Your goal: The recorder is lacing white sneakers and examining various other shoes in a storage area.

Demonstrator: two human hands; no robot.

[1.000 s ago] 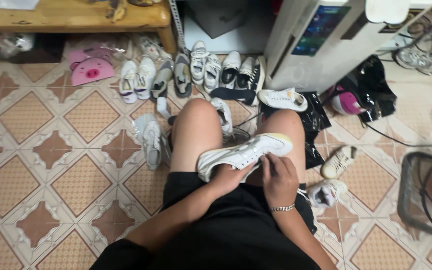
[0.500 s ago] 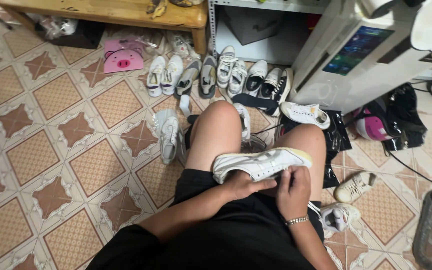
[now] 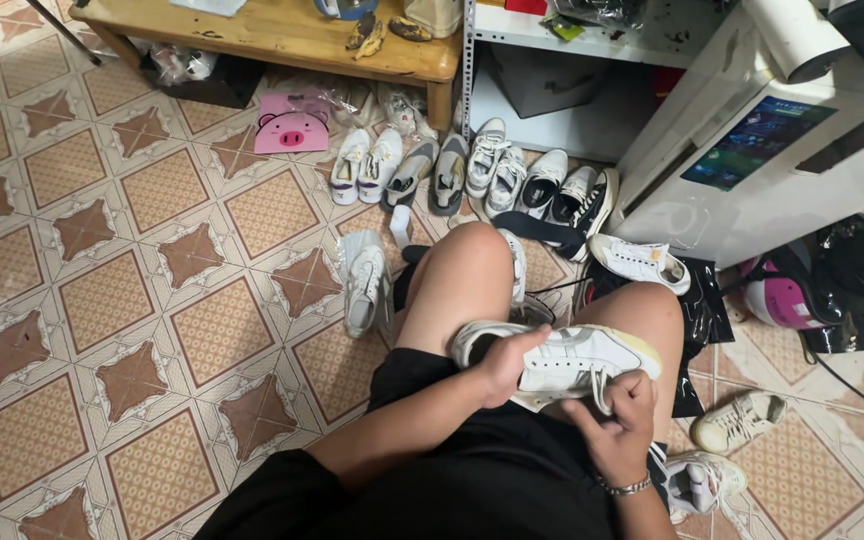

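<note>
Change since earlier frame: left hand (image 3: 508, 362) has shifted from under the white sneaker (image 3: 564, 361) onto its heel opening; the shoe now lies with its upper turned up and its laces showing, where before its striped side faced the camera.
Left hand: fingers closed over the sneaker's collar at the heel end, clamped on the shoe.
Right hand: right hand (image 3: 620, 425) is curled below the shoe's toe half, fingertips pinched together on the loose white lace; a metal bracelet (image 3: 628, 488) sits on the wrist.
White sneaker: rests across both bare thighs, heel toward the left knee, yellowish toe toward the right knee, above the black shorts (image 3: 472, 460).
Near floor: one white shoe (image 3: 363, 283) lies just beside the left leg; two more white shoes (image 3: 738, 421) lie by the right leg on the patterned tile floor (image 3: 102, 300).
Far floor: a row of shoes (image 3: 472, 175) lines the foot of the metal shelf (image 3: 552, 40); a pink pig-faced item (image 3: 292, 131) lies under the front edge of the wooden desk (image 3: 282, 35).
Right side: a white machine (image 3: 752, 150) with a dark panel stands above a black plastic bag (image 3: 847, 290).
</note>
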